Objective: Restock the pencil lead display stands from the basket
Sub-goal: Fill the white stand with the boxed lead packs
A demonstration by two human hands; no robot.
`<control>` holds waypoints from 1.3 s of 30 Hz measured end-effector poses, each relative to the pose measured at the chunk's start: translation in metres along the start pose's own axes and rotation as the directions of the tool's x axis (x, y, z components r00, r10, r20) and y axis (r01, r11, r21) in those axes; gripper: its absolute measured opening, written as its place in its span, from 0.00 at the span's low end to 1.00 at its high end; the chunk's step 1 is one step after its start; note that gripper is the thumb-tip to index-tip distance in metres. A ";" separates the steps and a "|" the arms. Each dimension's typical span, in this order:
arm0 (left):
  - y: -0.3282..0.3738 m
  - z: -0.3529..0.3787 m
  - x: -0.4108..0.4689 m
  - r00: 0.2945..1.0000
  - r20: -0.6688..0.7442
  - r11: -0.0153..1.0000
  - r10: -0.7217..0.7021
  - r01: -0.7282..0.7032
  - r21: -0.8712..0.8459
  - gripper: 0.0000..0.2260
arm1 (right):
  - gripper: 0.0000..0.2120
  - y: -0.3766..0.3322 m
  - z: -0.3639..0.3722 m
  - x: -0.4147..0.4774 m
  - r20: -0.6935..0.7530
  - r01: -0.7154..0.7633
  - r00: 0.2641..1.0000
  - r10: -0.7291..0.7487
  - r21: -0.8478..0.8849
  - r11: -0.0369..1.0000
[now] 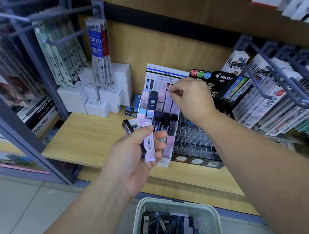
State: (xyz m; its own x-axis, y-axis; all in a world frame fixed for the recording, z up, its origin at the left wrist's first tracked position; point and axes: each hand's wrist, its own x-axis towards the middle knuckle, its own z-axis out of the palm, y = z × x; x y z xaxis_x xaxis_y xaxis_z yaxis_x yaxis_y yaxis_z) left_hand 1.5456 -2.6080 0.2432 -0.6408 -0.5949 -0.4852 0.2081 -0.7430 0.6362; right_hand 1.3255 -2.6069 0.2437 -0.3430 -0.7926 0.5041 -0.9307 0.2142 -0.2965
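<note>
A person stands at a wooden shelf (89, 137) with both arms stretched forward. The left hand (130, 163) is held palm up in front of the shelf. Its grip is curled round a small fan of lead cases: a lilac case (149, 145) with a barcode lies on top under the thumb, and a dark case (127, 127) sticks out at a slant to the left.

The right hand (191, 99) reaches to the back row of the white display stand (163, 162). Its grip is pressed together, thumb and forefinger pinching the top of a pale case (168, 102) that stands upright in its slot. The stand's rows hold pink, lilac, blue and black cases side by side.

Just right of it, touching or nearly so, sits the black Pilot stand (222, 79). Its clear compartments (193, 136) are partly hidden behind the right forearm, and I cannot tell what is in them.

The basket (211, 225), pale and slotted, sits low in front of the shelf between the two arms. Inside it is a loose heap of dark blue and lilac cases (170, 225).

White boxes (97, 100) are stacked at the back left of the shelf. Refill packs (98, 50) hang from hooks above them, and more hanging packs (274, 104) crowd the right side.
</note>
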 end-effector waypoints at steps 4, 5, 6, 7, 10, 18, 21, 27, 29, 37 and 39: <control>-0.002 0.000 0.001 0.999 -0.043 1.000 -0.010 0.010 0.002 0.07 | 0.06 0.000 0.001 -0.002 -0.021 -0.021 1.000 0.022 0.026 0.999; -0.002 0.000 0.001 0.999 -0.052 1.000 -0.011 0.011 0.003 0.07 | 0.06 0.000 0.001 -0.002 -0.032 -0.038 0.999 0.040 0.046 0.998; -0.002 0.001 0.001 0.998 -0.058 1.000 -0.011 0.011 0.004 0.06 | 0.06 0.000 0.002 -0.003 -0.040 -0.051 0.998 0.054 0.066 0.996; -0.002 0.001 0.001 0.998 -0.058 1.000 -0.011 0.012 0.005 0.06 | 0.06 0.000 0.002 -0.003 -0.043 -0.058 0.997 0.062 0.077 0.995; -0.002 0.002 0.000 0.999 -0.050 1.000 -0.013 0.013 0.003 0.06 | 0.05 0.002 0.003 -0.005 -0.050 -0.047 0.997 0.050 0.060 0.997; -0.002 0.001 0.001 0.999 -0.050 1.000 -0.017 0.017 0.006 0.05 | 0.05 0.005 -0.001 -0.005 0.018 0.030 0.999 -0.029 -0.006 1.000; -0.002 0.001 0.000 0.999 -0.045 1.000 -0.022 0.022 0.012 0.04 | 0.05 0.005 0.003 -0.007 0.079 0.050 0.996 -0.048 -0.023 0.998; -0.002 0.002 0.000 0.999 -0.043 0.998 -0.012 0.015 0.055 0.05 | 0.07 -0.004 -0.007 -0.011 0.140 -0.002 0.990 0.003 -0.010 1.000; -0.003 0.001 0.001 0.999 -0.044 0.999 -0.013 0.015 0.051 0.06 | 0.07 -0.016 -0.017 -0.022 0.127 -0.084 0.989 0.074 0.081 0.993; -0.017 0.001 -0.001 0.995 0.091 0.978 -0.032 0.012 0.208 0.08 | 0.04 -0.043 -0.056 -0.093 0.448 -0.580 0.815 0.368 0.635 0.511; -0.022 0.002 -0.003 0.992 0.122 0.970 -0.043 0.013 0.241 0.11 | 0.04 -0.047 -0.058 -0.101 0.505 -0.620 0.784 0.361 0.657 0.428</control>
State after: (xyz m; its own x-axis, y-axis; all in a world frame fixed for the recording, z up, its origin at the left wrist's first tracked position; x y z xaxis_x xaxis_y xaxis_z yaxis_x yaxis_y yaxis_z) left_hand 1.5410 -2.5895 0.2321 -0.7344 -0.5204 -0.4357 0.0154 -0.6545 0.7559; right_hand 1.3962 -2.5039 0.2540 -0.5412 -0.8321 -0.1213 -0.1021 0.2082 -0.9727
